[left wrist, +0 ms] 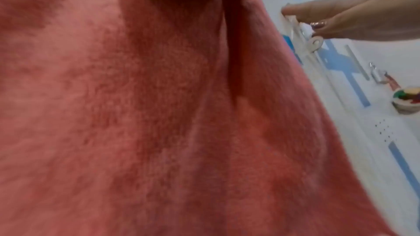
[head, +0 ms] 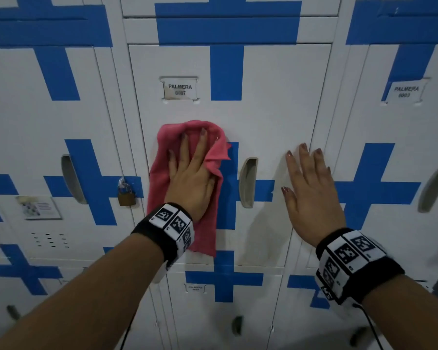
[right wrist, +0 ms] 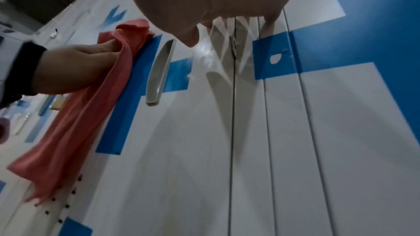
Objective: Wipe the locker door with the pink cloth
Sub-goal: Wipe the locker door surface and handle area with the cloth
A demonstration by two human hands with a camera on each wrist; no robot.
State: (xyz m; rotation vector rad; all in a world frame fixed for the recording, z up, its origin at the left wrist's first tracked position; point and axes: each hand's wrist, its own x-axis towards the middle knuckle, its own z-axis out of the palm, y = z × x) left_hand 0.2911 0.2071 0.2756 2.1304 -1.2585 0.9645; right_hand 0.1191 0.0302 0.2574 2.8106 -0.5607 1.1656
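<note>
Head view: the locker door [head: 276, 117], white with blue tape crosses, is facing the person, closed. A label holder [head: 179, 89] reading "PALMERA" is sitting high on its left half.

Left hand [head: 191, 178]: lying flat with fingers straight and slightly spread, pressing the pink cloth [head: 177, 157] against the left half of the door. No pinch or curl around the fabric is showing; the palm and fingers are pinning it to the panel.

The cloth is bunching over the fingertips at its top and hanging down past the wrist, with its lower edge ending near the door's bottom edge. Its left side is running close to the door's left edge. Its right side is overlapping the blue vertical tape strip [head: 228, 188] just left of the recessed handle [head: 247, 183]. In the right wrist view the cloth [right wrist: 90, 114] is draping clear of the handle [right wrist: 160, 73], not touching it, and its lower corner is covering part of a group of vent holes [right wrist: 61, 209].

Right hand [head: 309, 188]: released, fingers straight and spread, palm flat against the door's right margin, fingertips reaching the seam with the neighbouring locker.

Open room: bare white panel is lying between the handle and the right hand, and above the cloth up to the label holder and the upper tape cross [head: 226, 72].

Neighbouring door on the left is carrying a brass padlock [head: 126, 194] just beside the cloth's left edge, apart from it.

Left wrist view is filling almost wholly with cloth [left wrist: 159, 114], blurred.
</note>
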